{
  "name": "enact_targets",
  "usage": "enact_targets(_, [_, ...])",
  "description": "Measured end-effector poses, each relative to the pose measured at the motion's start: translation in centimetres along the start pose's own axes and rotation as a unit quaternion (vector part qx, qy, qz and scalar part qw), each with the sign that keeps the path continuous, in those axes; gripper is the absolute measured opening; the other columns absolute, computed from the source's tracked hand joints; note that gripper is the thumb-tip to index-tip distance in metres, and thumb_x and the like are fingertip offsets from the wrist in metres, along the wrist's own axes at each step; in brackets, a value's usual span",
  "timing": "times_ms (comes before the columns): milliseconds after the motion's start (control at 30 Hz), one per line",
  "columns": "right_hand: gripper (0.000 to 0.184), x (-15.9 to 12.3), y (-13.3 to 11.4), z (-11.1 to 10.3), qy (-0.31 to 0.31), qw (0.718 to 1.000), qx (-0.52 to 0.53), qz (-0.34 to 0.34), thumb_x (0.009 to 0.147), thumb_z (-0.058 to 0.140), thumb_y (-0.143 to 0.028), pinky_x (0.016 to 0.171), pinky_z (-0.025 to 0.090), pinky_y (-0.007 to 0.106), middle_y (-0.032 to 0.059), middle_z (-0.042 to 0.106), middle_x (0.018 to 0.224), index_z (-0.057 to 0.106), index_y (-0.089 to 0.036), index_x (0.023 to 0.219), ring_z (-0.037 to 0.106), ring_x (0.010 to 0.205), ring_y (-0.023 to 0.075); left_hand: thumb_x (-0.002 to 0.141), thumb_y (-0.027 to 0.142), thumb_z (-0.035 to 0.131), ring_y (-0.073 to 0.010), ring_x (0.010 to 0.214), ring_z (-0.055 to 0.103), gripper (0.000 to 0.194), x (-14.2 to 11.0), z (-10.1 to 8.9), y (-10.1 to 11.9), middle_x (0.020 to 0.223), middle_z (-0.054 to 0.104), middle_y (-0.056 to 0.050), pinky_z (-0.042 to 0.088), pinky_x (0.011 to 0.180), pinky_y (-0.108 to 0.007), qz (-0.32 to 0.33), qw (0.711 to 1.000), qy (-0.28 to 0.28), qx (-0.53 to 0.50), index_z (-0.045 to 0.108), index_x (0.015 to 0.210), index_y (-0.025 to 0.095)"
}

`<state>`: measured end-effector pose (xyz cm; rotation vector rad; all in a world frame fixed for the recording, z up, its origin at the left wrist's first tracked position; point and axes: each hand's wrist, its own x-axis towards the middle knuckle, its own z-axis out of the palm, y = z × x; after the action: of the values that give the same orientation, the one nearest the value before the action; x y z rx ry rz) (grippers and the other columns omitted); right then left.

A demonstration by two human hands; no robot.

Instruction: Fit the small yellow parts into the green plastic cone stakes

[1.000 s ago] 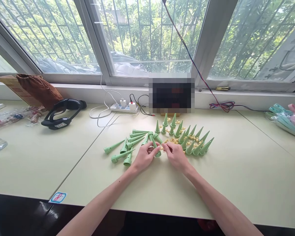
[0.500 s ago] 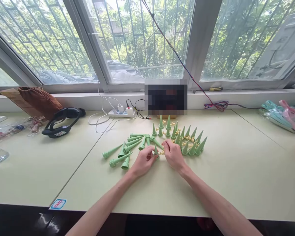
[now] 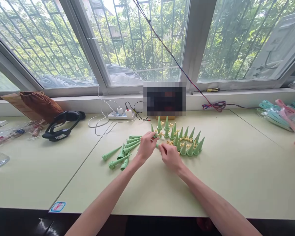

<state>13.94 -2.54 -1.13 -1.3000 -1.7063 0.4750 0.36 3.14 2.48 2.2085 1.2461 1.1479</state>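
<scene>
My left hand (image 3: 147,145) is closed at the left end of a row of upright green cone-shaped watering spikes (image 3: 183,151). Green plastic of a spike shows at its fingertips, mostly covered by the fingers. Just to the right and nearer me, my right hand (image 3: 170,155) has its fingers pinched together; what lies in them is hidden. Small yellow valve-like pieces (image 3: 184,145) lie scattered among the standing spikes. Left of my left hand, several longer green spikes (image 3: 118,160) lie on their sides in a loose pile.
A power strip (image 3: 121,114) with white cables sits by the wall, beside a pixelated dark screen (image 3: 165,100). Black headphones (image 3: 62,126) and a brown pouch (image 3: 40,103) are at left. Bagged teal and pink items (image 3: 282,113) lie at right, near a cable bundle (image 3: 215,106).
My left hand has moved away from me to the row's left end, from where it held an upright green spike. My right hand has shifted slightly nearer me and stays pinched.
</scene>
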Motion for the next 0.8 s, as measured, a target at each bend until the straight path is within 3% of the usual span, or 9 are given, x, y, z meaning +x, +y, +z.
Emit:
enact_targets(167, [0.037,-0.3,-0.4,0.3,-0.064,0.997,-0.014,-0.047,0.095,0.042,-0.030,0.052,0.024,0.026,-0.0032,0.039,0.053,0.034,-0.021,0.061,0.031,0.048,0.0112,0.089,0.024,0.055,-0.0172,0.070,0.058,0.012,0.8,1.4,-1.6,0.081,0.066,-0.005,0.042,0.068,-0.028,0.033,0.992,-0.018,0.124,0.065,0.086,0.019])
enact_targets(267, [0.036,-0.5,-0.9,0.3,-0.083,0.995,-0.020,-0.049,0.094,0.044,-0.029,0.051,0.024,0.026,-0.0035,0.039,0.052,0.035,-0.021,0.060,0.031,0.048,0.0109,0.089,0.025,0.055,-0.0180,0.069,0.059,0.012,0.6,1.6,-2.3,0.077,0.067,-0.005,0.040,0.065,-0.028,0.020,0.987,-0.038,0.152,0.066,0.084,0.021])
enact_targets(567, [0.035,-0.7,-0.8,0.4,-0.088,0.995,-0.023,-0.049,0.094,0.046,-0.026,0.052,0.025,0.025,-0.0029,0.043,0.052,0.038,-0.021,0.061,0.033,0.048,0.0113,0.087,0.026,0.057,-0.0203,0.068,0.064,0.010,0.3,1.3,-1.9,0.087,0.073,-0.005,0.042,0.064,-0.029,-0.033,0.987,-0.060,0.143,0.066,0.089,0.021])
enact_targets(800, [0.035,-0.7,-0.6,0.5,-0.096,0.994,-0.022,-0.048,0.093,0.045,-0.025,0.052,0.023,0.025,-0.0037,0.038,0.052,0.032,-0.021,0.061,0.030,0.048,0.0111,0.087,0.023,0.058,-0.0256,0.087,0.069,0.014,0.2,1.4,-1.9,0.096,0.074,-0.007,0.046,0.074,-0.032,-0.047,0.988,-0.070,0.127,0.066,0.098,0.020])
